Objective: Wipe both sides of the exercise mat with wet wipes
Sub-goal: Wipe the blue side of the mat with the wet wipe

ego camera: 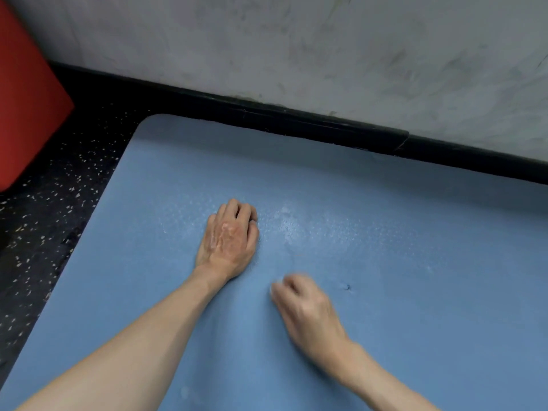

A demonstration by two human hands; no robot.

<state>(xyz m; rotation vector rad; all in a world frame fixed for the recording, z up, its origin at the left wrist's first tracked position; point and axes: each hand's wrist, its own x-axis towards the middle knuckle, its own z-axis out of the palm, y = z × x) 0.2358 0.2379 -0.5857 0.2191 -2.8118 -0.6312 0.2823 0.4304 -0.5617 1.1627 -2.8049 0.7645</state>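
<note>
A blue exercise mat (415, 247) lies flat on the floor, its rounded corner at the far left. My left hand (229, 238) rests on the mat near its middle with the fingers curled under, and nothing shows in it. My right hand (305, 310) is blurred, low over the mat to the right and nearer to me. Its fingers bunch round a pale wet wipe (274, 287), of which only a small whitish edge shows. A wet sheen (287, 226) lies on the mat just right of my left hand.
A grey scuffed wall (326, 54) with a black baseboard (296, 123) runs along the mat's far edge. A red block (23, 108) stands at the far left on dark speckled flooring (59, 203). A small dent (347, 287) marks the mat.
</note>
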